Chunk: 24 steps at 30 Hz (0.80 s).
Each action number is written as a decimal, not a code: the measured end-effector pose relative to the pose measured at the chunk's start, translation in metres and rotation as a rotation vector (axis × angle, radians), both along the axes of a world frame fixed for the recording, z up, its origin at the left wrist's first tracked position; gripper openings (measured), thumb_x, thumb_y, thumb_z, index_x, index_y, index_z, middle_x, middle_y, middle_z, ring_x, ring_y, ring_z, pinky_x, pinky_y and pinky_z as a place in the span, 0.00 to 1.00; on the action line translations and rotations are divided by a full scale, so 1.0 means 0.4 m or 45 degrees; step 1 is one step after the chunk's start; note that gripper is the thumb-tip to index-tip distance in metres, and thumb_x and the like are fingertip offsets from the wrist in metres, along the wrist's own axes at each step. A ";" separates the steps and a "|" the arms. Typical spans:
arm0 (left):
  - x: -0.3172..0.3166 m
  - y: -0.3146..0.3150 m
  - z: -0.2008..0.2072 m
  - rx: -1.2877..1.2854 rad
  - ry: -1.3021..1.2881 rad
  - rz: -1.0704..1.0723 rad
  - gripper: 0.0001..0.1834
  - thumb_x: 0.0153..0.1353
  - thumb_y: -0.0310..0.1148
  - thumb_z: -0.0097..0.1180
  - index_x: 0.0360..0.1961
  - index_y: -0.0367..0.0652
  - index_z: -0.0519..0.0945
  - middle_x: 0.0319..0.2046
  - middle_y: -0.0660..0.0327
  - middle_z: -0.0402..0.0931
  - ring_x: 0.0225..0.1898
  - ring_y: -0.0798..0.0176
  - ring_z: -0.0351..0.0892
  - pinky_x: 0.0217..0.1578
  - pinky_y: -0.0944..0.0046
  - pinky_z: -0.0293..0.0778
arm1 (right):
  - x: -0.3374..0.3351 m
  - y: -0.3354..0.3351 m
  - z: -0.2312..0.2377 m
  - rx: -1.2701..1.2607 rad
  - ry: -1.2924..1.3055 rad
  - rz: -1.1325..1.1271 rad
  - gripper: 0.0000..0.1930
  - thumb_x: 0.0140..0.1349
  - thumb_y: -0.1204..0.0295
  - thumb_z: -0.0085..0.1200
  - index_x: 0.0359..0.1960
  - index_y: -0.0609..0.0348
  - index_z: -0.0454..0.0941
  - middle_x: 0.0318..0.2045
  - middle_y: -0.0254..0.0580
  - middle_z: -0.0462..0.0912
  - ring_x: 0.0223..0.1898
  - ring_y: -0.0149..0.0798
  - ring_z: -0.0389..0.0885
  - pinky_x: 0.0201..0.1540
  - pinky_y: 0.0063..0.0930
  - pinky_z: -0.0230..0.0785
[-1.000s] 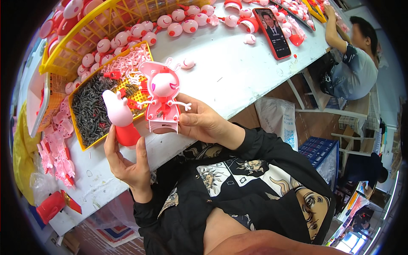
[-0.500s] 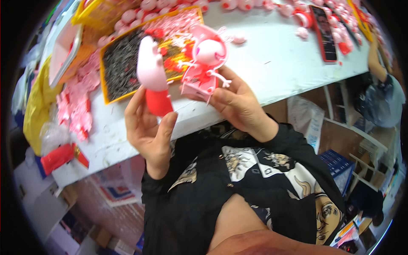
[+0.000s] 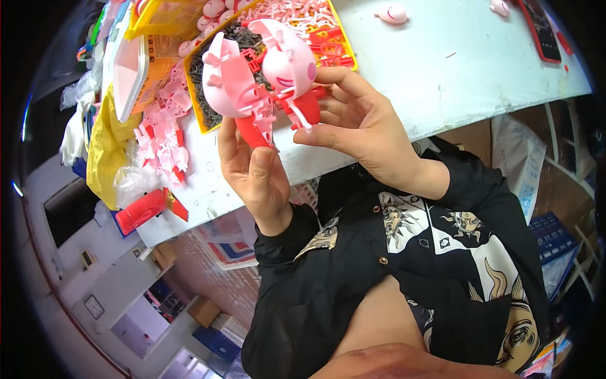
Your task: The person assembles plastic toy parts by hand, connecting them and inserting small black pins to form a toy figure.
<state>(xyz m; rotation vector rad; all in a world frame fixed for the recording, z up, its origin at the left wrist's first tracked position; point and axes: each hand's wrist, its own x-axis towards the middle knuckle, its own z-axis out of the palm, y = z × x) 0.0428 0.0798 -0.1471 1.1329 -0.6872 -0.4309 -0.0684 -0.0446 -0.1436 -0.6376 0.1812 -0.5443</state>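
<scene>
My left hand (image 3: 257, 180) is closed on the lower red part of a pink-and-red toy shell half (image 3: 224, 95), hollow side toward the right. Opposite it, my right hand (image 3: 375, 129) grips the matching toy figure half (image 3: 290, 66), which carries a round pink head piece with a dark pink mark. A thin pink limb sticks down from this half near my right thumb. The two halves are held upright, close together at their red lower ends, with a gap between their tops. Small inner parts show between them, too cluttered to tell apart.
Behind my hands, a yellow tray (image 3: 348, 47) holds black bits, pink limbs and red pieces. Pink shell pieces (image 3: 165, 145) lie left, near a yellow bag (image 3: 107, 151) and red pouch (image 3: 142, 211). A phone (image 3: 541, 31) and pink ball (image 3: 392, 14) rest on the white table (image 3: 410, 82).
The right half has turned from showing its inside to facing the left half, and the two halves are nearer each other. The whole view has shifted, so the table sits further right.
</scene>
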 end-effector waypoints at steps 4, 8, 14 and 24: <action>-0.005 -0.008 0.011 0.011 -0.019 -0.007 0.35 0.61 0.35 0.63 0.66 0.36 0.64 0.61 0.51 0.70 0.62 0.54 0.70 0.63 0.51 0.66 | 0.007 -0.001 0.002 -0.069 0.008 -0.036 0.29 0.56 0.80 0.66 0.59 0.64 0.67 0.49 0.43 0.80 0.53 0.33 0.78 0.59 0.27 0.71; -0.005 -0.013 0.012 0.006 0.010 0.019 0.38 0.58 0.31 0.66 0.67 0.34 0.62 0.61 0.48 0.69 0.62 0.53 0.71 0.62 0.52 0.66 | 0.007 -0.012 0.001 -0.149 0.017 0.034 0.32 0.57 0.86 0.61 0.62 0.63 0.61 0.55 0.45 0.72 0.58 0.37 0.75 0.60 0.31 0.71; -0.014 -0.026 0.015 0.014 -0.009 0.039 0.38 0.58 0.30 0.67 0.66 0.34 0.63 0.60 0.47 0.70 0.61 0.52 0.72 0.61 0.52 0.69 | 0.016 -0.005 -0.012 -0.250 -0.009 -0.052 0.32 0.55 0.85 0.63 0.61 0.63 0.63 0.55 0.44 0.73 0.57 0.37 0.75 0.59 0.31 0.72; -0.046 -0.035 0.044 0.207 -0.315 0.111 0.28 0.69 0.33 0.54 0.65 0.27 0.64 0.60 0.44 0.70 0.59 0.53 0.73 0.61 0.54 0.70 | 0.024 -0.012 -0.020 -0.265 -0.017 -0.148 0.28 0.54 0.80 0.67 0.57 0.63 0.68 0.47 0.44 0.81 0.50 0.32 0.81 0.56 0.25 0.74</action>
